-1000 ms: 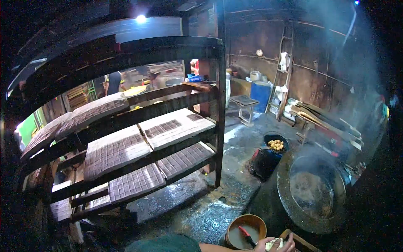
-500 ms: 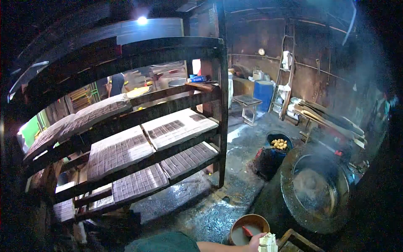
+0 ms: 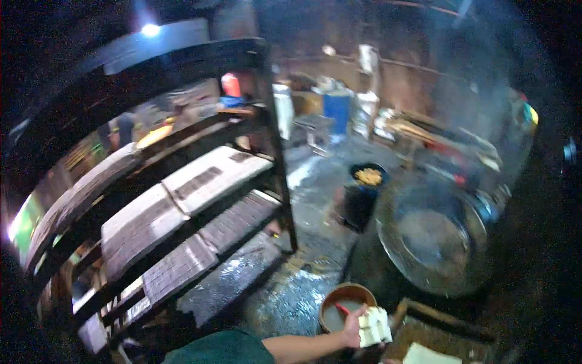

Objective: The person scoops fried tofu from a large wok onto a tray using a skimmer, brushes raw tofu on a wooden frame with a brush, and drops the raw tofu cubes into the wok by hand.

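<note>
Head view, blurred, with its edges sunk in darkness: the left hand (image 3: 351, 332) grips a pale block (image 3: 374, 327) low in the picture, just right of a round brown tub (image 3: 367, 294); most of its fingers are hidden by the block, and the visible part presses against the block's left side. Of the right hand nothing can be made out for sure, so how its fingers stand cannot be told. A dark green sleeve (image 3: 218, 347) is cut off by the bottom edge, and so is a smooth, cream-coloured slab (image 3: 427, 355) inside a wooden frame (image 3: 448, 324). The block looks soft and moist, grooved into several squarish lobes. Something red (image 3: 342, 309) leans in the tub's cloudy liquid, its lower end unseen. Steam veils a wide, round vat (image 3: 397, 255) with a broad rim; beyond it a dark pot (image 3: 367, 165) holds golden lumps too smeared to identify. At left, a blackened timber rack (image 3: 276, 133) bears flat sheets (image 3: 142, 224), white and grey-brown, some marked with a grid. Wet floor (image 3: 291, 303), patchy and glistening, runs back to a blue barrel (image 3: 336, 114) and a stained brown wall (image 3: 418, 36), under one glaring lamp (image 3: 150, 30).
</note>
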`<move>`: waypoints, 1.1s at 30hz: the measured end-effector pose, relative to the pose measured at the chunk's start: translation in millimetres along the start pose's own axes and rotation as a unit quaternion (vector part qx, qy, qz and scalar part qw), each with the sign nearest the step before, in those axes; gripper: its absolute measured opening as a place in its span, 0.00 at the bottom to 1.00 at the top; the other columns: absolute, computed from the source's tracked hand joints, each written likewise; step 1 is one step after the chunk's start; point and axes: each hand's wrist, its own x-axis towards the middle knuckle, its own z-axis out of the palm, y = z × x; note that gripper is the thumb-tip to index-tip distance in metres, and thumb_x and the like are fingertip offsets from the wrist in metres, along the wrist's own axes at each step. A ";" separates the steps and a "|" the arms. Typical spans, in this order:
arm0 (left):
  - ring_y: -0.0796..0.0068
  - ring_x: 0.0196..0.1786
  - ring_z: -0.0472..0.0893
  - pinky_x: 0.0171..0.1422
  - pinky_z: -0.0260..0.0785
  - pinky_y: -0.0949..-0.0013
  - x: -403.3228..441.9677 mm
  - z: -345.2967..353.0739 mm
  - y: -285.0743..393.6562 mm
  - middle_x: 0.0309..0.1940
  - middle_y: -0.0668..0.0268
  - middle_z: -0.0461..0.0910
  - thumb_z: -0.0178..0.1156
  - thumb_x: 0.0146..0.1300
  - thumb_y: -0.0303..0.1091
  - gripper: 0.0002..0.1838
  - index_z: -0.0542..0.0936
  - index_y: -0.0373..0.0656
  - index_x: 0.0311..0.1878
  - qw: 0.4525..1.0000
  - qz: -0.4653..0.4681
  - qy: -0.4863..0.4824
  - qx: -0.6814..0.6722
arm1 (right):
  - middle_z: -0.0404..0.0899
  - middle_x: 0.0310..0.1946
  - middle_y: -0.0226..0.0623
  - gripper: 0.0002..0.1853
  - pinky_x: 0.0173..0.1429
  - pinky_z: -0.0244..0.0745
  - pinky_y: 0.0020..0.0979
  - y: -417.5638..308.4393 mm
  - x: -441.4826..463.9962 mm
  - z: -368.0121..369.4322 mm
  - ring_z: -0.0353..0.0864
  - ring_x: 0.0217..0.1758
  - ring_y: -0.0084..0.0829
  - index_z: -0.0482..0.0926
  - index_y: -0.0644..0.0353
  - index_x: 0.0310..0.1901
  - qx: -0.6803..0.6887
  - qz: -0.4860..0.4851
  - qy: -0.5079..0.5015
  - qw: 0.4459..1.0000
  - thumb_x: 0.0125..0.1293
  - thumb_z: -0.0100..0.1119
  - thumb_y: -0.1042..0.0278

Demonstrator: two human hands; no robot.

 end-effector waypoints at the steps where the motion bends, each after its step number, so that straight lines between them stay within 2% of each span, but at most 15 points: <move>1: 0.43 0.52 0.77 0.52 0.67 0.32 2.2 -2.3 2.3 0.49 0.56 0.80 0.46 0.61 0.64 0.32 0.77 0.46 0.52 0.999 -0.032 0.006 -0.011 | 0.71 0.59 0.52 0.20 0.60 0.71 0.45 -12.4 1.1 -8.6 0.71 0.59 0.44 0.72 0.66 0.57 -0.279 -0.167 -0.042 0.945 0.69 0.50 0.63; 2: 0.43 0.52 0.77 0.53 0.67 0.33 3.4 -5.8 2.7 0.48 0.57 0.80 0.46 0.61 0.62 0.31 0.77 0.46 0.52 1.000 -0.014 0.009 -0.005 | 0.71 0.59 0.52 0.20 0.60 0.71 0.45 8.6 2.8 1.3 0.71 0.59 0.44 0.72 0.66 0.57 -0.275 -0.130 -0.026 0.952 0.69 0.50 0.63; 3: 0.43 0.52 0.77 0.54 0.67 0.33 5.4 -2.7 -0.7 0.46 0.56 0.80 0.47 0.61 0.62 0.31 0.78 0.46 0.52 0.992 0.004 0.128 -0.003 | 0.73 0.55 0.52 0.21 0.58 0.72 0.47 37.1 14.0 15.8 0.74 0.56 0.47 0.73 0.62 0.56 -0.319 -0.169 -0.023 0.932 0.67 0.51 0.58; 5: 0.44 0.54 0.77 0.59 0.65 0.34 6.8 -6.9 -2.5 0.50 0.56 0.80 0.47 0.60 0.67 0.35 0.77 0.46 0.53 0.992 0.004 0.128 0.019 | 0.78 0.48 0.52 0.22 0.54 0.73 0.52 82.0 12.8 24.9 0.78 0.49 0.54 0.74 0.53 0.54 -0.411 -0.256 -0.035 0.874 0.62 0.55 0.49; 6: 0.40 0.54 0.76 0.57 0.64 0.31 3.8 7.1 -3.9 0.52 0.52 0.78 0.43 0.62 0.67 0.35 0.76 0.46 0.56 0.985 0.000 0.175 -0.001 | 0.80 0.44 0.44 0.22 0.49 0.74 0.47 25.1 -6.8 22.9 0.79 0.47 0.46 0.76 0.58 0.51 -0.360 -0.214 -0.019 0.908 0.63 0.51 0.51; 8: 0.37 0.56 0.74 0.57 0.62 0.28 1.8 2.7 -3.2 0.55 0.50 0.76 0.42 0.61 0.69 0.37 0.75 0.47 0.58 0.992 -0.047 0.113 -0.024 | 0.80 0.42 0.44 0.20 0.48 0.74 0.48 -8.6 -16.7 16.9 0.79 0.46 0.47 0.77 0.57 0.50 -0.331 -0.110 -0.077 0.934 0.62 0.52 0.52; 11: 0.37 0.58 0.73 0.57 0.63 0.29 1.9 -1.9 -3.2 0.57 0.49 0.74 0.41 0.60 0.72 0.40 0.73 0.48 0.61 0.995 -0.074 0.048 -0.048 | 0.80 0.40 0.44 0.21 0.46 0.75 0.46 -15.0 -20.6 22.8 0.80 0.45 0.47 0.77 0.57 0.50 -0.376 -0.090 -0.091 0.918 0.61 0.54 0.52; 12: 0.38 0.56 0.74 0.56 0.63 0.29 4.9 4.0 -4.8 0.56 0.50 0.75 0.41 0.60 0.71 0.40 0.73 0.47 0.60 0.992 -0.068 0.093 -0.047 | 0.80 0.40 0.44 0.21 0.46 0.75 0.46 -3.7 -17.8 18.8 0.80 0.45 0.47 0.77 0.57 0.50 -0.375 -0.082 -0.090 0.919 0.61 0.54 0.52; 14: 0.40 0.55 0.75 0.55 0.64 0.30 6.8 -0.8 -5.1 0.55 0.51 0.76 0.40 0.61 0.71 0.39 0.73 0.47 0.60 0.994 -0.068 0.084 -0.037 | 0.77 0.52 0.50 0.23 0.57 0.73 0.48 20.1 -14.5 16.6 0.77 0.54 0.49 0.74 0.54 0.55 -0.326 -0.054 -0.125 0.936 0.63 0.53 0.49; 16: 0.42 0.54 0.76 0.53 0.66 0.31 8.4 5.4 -5.9 0.54 0.53 0.77 0.39 0.62 0.71 0.39 0.74 0.47 0.59 0.989 -0.070 0.127 0.016 | 0.80 0.47 0.45 0.24 0.54 0.76 0.40 2.8 -8.0 8.5 0.80 0.50 0.46 0.74 0.57 0.55 -0.246 -0.045 0.004 0.968 0.61 0.56 0.52; 19: 0.42 0.53 0.78 0.53 0.66 0.29 12.0 8.0 -5.8 0.51 0.52 0.79 0.40 0.59 0.74 0.41 0.76 0.48 0.57 0.987 -0.080 0.138 0.018 | 0.75 0.56 0.47 0.22 0.63 0.69 0.42 -1.1 -3.2 -25.5 0.74 0.60 0.46 0.76 0.55 0.55 -0.116 0.016 -0.138 0.983 0.63 0.54 0.54; 23: 0.42 0.54 0.76 0.53 0.66 0.31 10.3 0.7 -7.6 0.53 0.53 0.78 0.40 0.60 0.72 0.39 0.74 0.48 0.59 0.987 -0.075 0.138 0.025 | 0.63 0.67 0.51 0.27 0.74 0.49 0.47 28.8 -19.9 7.3 0.58 0.72 0.50 0.71 0.57 0.61 -0.367 -0.117 -0.209 0.899 0.66 0.50 0.50; 29: 0.40 0.55 0.76 0.53 0.65 0.29 11.8 -1.9 -9.2 0.54 0.52 0.77 0.40 0.59 0.73 0.40 0.73 0.48 0.60 0.988 -0.076 0.132 0.017 | 0.63 0.67 0.51 0.32 0.74 0.54 0.47 28.1 -47.5 19.7 0.59 0.71 0.53 0.66 0.60 0.64 -0.270 -0.096 -0.212 0.934 0.63 0.52 0.48; 30: 0.40 0.55 0.75 0.53 0.65 0.29 12.2 1.8 -9.2 0.55 0.52 0.76 0.40 0.60 0.73 0.40 0.73 0.49 0.61 0.987 -0.075 0.142 0.029 | 0.71 0.59 0.49 0.32 0.64 0.67 0.46 20.1 -49.4 20.0 0.70 0.62 0.52 0.69 0.60 0.61 -0.255 -0.117 -0.195 0.940 0.59 0.56 0.49; 33: 0.39 0.56 0.75 0.54 0.65 0.29 10.3 12.2 -4.7 0.56 0.52 0.75 0.39 0.60 0.72 0.40 0.72 0.49 0.61 0.987 -0.083 0.133 0.033 | 0.75 0.46 0.43 0.32 0.46 0.74 0.43 -5.1 -60.5 21.5 0.77 0.46 0.44 0.73 0.53 0.57 -0.348 -0.211 -0.114 0.906 0.51 0.64 0.47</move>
